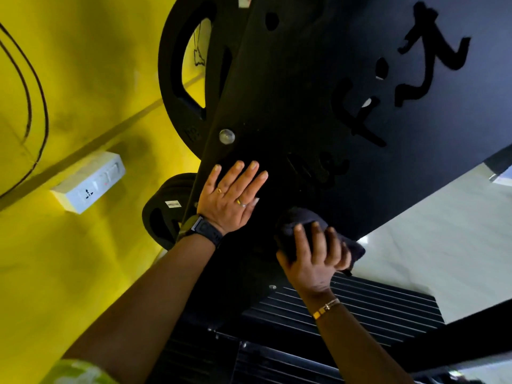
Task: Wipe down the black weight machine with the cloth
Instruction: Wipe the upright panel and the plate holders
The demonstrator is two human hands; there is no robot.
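The black weight machine's flat panel, with cut-out lettering, fills the upper middle and right of the head view. My left hand rests flat on the panel's lower left part with straight, spread fingers. Just right of it and lower, my right hand grips a bunched dark cloth and presses it against the panel's lower edge. Part of the cloth hangs out to the right of my fingers.
Black weight plates hang behind the panel at upper left, with another lower down. A yellow wall carries a white socket box and black cables. A ribbed black footplate lies below; pale floor shows at right.
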